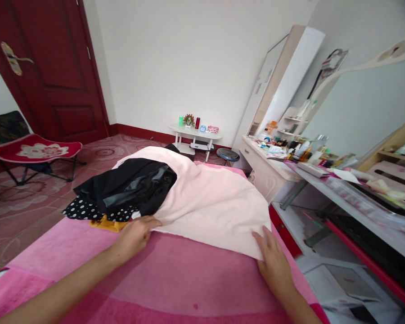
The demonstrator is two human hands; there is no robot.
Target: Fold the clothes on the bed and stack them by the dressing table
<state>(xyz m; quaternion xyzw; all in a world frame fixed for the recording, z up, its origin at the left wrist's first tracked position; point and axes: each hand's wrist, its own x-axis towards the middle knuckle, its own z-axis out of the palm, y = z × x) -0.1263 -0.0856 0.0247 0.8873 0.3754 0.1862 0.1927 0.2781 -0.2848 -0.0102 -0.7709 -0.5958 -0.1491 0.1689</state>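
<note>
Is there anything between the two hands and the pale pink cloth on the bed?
Nothing visible. The left hand and right hand both rest directly on the near edge of the pale pink cloth.

Pale pink cloth point(209, 202) on a bright pink bed point(175, 279); black garment point(128, 186); black-and-white polka-dot fabric point(83, 209); mustard-yellow piece point(108, 223).

You have one view only, from the camera on your head. It looks forward and down along the bed point(175, 279), close enough that your hands point(135, 236) fill the lower frame. Farther off it takes in the door point(54, 67), the far wall and the dresser point(270, 171) at right.
</note>
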